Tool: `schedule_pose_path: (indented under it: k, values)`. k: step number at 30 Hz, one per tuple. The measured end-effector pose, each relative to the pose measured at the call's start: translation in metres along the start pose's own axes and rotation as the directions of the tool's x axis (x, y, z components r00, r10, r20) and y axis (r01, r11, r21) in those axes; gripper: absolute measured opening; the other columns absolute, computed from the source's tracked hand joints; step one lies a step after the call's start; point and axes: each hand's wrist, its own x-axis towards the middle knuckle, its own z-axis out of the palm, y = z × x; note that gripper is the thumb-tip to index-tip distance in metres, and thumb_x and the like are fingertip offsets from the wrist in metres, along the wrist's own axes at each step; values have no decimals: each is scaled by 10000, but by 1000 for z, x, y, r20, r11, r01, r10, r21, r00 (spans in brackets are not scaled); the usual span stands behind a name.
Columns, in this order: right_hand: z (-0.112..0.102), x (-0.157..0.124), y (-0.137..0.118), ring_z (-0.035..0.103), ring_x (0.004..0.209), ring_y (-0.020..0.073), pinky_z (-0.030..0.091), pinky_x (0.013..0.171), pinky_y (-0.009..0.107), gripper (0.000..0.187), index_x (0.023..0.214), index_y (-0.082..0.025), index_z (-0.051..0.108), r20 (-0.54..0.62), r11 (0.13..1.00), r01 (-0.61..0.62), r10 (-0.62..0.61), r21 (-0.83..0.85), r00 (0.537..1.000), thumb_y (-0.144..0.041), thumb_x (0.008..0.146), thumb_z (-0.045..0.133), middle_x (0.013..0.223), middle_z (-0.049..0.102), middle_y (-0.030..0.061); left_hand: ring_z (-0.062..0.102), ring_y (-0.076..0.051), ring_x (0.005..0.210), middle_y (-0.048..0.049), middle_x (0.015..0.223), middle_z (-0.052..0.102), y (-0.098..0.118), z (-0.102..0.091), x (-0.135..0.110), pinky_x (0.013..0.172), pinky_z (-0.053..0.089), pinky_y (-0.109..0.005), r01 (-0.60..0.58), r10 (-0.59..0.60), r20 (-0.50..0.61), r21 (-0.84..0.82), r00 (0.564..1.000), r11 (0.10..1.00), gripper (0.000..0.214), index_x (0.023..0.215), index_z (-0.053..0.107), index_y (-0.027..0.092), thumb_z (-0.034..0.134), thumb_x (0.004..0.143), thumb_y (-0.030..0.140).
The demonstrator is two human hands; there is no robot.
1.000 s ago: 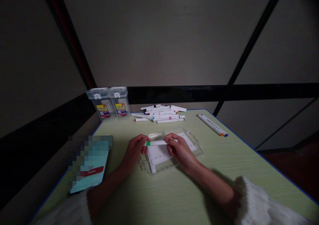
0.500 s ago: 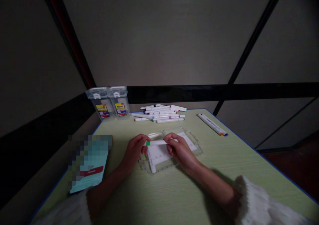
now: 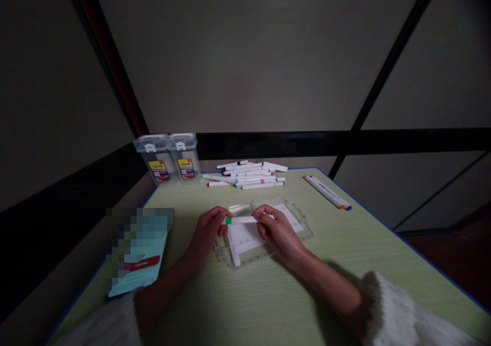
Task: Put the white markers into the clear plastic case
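A white marker with a green band near its left end lies level between my two hands. My left hand pinches the banded end, its fingertips covering the tip. Thumb and fingers of my right hand are closed on the other end. Just beneath them, a clear plastic case rests on the table with a white sheet in it. Another white marker lies along the left side of that sheet, partly hidden by my left hand.
Several white markers are heaped at the table's back edge. Two lidded clear containers stand at the back left. A pair of markers lies at the right edge. A teal, partly pixelated packet or book is on the left.
Both hands keep the same hold on the marker. Only a very slight shift of the whole view shows.
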Motion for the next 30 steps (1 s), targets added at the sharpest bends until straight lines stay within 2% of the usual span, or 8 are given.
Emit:
schedule_pose_path:
  k: [30]
  values:
    - [0, 0, 0, 284, 353, 49, 185, 385, 192, 102, 615, -166, 496, 5, 1000, 19, -19, -15, 1000, -254, 630, 545, 369, 376, -84, 370, -64, 395, 59, 415, 425, 0, 0, 0, 407, 273, -185, 7, -7, -2, -10, 1000, 1000, 207, 637, 550, 139, 491, 698, 328]
